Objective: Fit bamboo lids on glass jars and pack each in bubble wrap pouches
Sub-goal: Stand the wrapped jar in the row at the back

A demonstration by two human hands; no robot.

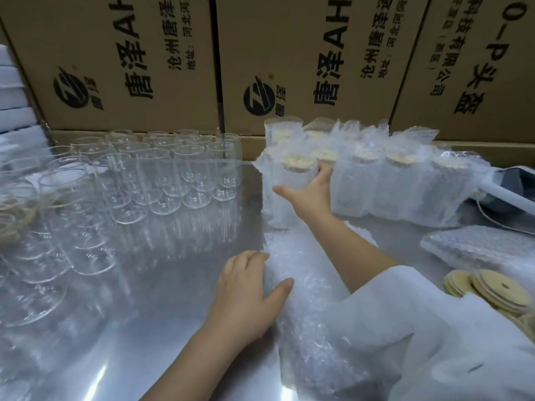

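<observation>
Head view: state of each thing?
Right hand: grips held jar
Held jar: lidded, pouched, upright
Left hand: flat, thumb on pouches
Pouches: flat, piled
Bare jars: upright, no lids
Packed jars: lidded, pouched, standing
Lids: loose, stacked

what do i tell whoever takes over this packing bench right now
Hands: the right hand grips a pouched jar at the left end of the packed row, back right. The left hand rests flat on the pouch stack in front.
Done: a batch of jars is lidded and pouched in that row.
Left: many bare jars stand at the left with no lids on. The loose lids lie at the right edge.
</observation>
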